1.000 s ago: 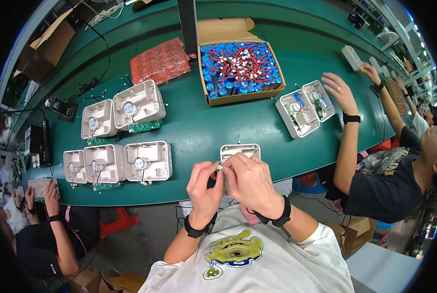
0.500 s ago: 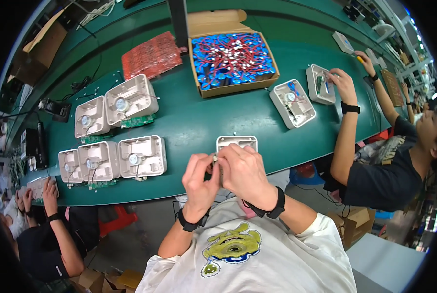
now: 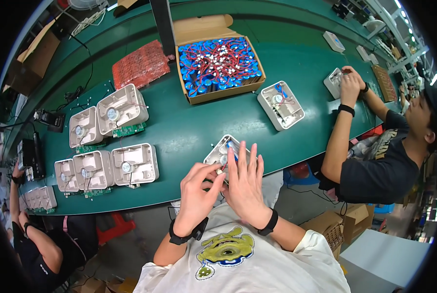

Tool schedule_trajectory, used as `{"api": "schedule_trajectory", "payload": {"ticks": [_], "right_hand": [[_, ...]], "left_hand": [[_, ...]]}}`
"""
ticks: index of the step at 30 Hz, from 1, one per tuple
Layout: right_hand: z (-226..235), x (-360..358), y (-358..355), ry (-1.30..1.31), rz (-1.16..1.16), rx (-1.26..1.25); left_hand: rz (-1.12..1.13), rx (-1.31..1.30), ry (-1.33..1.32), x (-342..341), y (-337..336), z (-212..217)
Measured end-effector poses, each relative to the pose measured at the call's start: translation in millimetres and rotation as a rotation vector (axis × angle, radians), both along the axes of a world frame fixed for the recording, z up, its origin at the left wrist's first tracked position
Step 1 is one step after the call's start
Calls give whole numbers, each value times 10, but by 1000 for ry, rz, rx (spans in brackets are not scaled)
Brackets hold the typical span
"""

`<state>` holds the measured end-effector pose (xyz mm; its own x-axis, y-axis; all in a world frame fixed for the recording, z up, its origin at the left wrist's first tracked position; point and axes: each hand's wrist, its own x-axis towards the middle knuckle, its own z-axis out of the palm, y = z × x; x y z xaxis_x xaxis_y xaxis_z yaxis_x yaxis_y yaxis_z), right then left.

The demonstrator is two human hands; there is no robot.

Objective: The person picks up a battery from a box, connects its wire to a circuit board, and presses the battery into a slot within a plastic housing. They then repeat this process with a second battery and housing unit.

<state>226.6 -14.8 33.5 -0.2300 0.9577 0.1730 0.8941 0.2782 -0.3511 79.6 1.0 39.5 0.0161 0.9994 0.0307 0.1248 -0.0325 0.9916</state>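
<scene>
A pale plastic housing (image 3: 215,152) lies on the green bench right in front of me, turned at an angle. Inside it are a round disc, probably a speaker, and something blue, partly under my fingers. My left hand (image 3: 197,191) is closed, thumb and forefinger pinched at a small white connector (image 3: 220,171) with red wire beside it. Over the housing's right part, my right hand (image 3: 246,191) spreads its long fingers out straight, palm down, and hides much of the inside. Whether its fingertips touch the blue part cannot be made out.
Several similar housings (image 3: 135,165) with green circuit boards stand to the left. A carton (image 3: 223,93) of blue batteries with red wires is at the back, beside a red bubble-wrap pack (image 3: 141,63). Another housing (image 3: 296,117) lies to the right, near a co-worker's hands (image 3: 350,88).
The housing before me now sits askew. My right hand has gone from a pinch to outstretched fingers over it. The view has shifted slightly; the right co-worker's housing is farther off.
</scene>
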Motion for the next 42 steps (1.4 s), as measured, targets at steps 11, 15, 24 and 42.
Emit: {"api": "schedule_trajectory", "payload": {"ticks": [11,15,24,42], "right_hand": [[-121,370,791,-154,-22,193],[-164,746,970,-292,-128,262],[-112,1199,1406,-377,-298,222],[201,-861,881,3,698,-59]], "left_hand": [[177,215,369,6,37,227],[312,374,516,-617,-177,396],[1076,246,1127,-3743,-540,660],[504,-322,239,-3602,-338,255]]}}
